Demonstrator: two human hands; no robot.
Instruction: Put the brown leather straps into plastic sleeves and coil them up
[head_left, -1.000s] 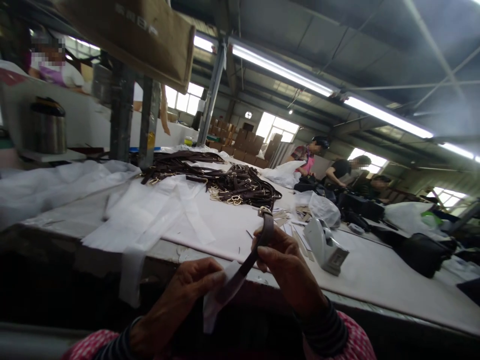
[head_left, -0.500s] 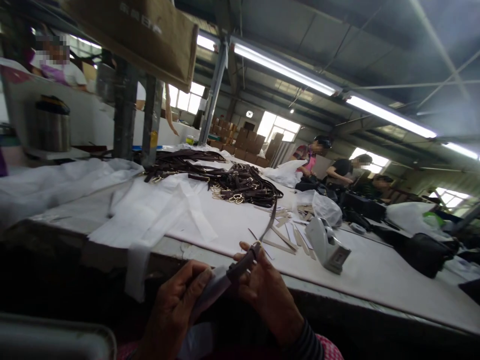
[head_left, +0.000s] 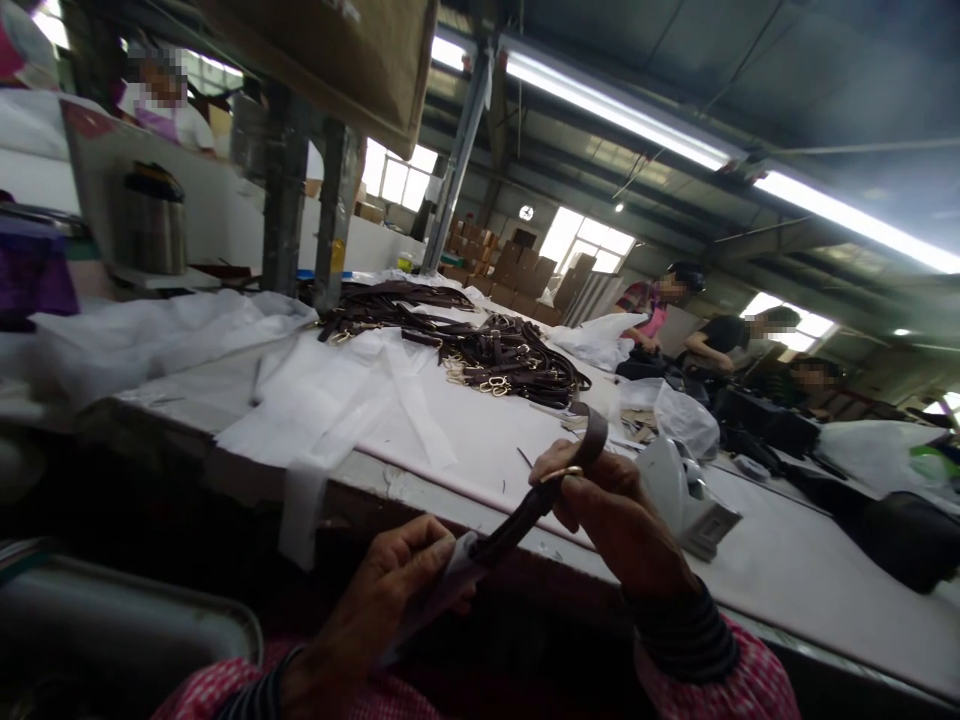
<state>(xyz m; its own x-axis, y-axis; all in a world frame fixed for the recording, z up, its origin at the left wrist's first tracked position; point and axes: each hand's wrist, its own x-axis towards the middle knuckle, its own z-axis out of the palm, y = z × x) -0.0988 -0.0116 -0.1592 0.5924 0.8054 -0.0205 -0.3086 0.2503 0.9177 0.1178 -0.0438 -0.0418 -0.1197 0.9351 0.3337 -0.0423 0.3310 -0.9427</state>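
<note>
A dark brown leather strap [head_left: 525,515] runs between my two hands below the table's front edge. My right hand [head_left: 615,510] is closed on its upper end, where the strap loops by a gold ring. My left hand [head_left: 394,590] pinches the lower end together with a piece of thin white wrapping paper [head_left: 457,575] folded round the strap. Both wrists show striped cuffs and pink checked sleeves.
On the white table [head_left: 787,570] lie a pile of brown straps with gold buckles [head_left: 495,360], white paper sheets [head_left: 330,400] and a tape dispenser [head_left: 686,495]. A metal flask [head_left: 154,220] stands far left. Several people work at the far right, by black bags.
My right hand has risen with the strap's upper end, so the strap slants up to the right again. The camera has turned a little left and down.
</note>
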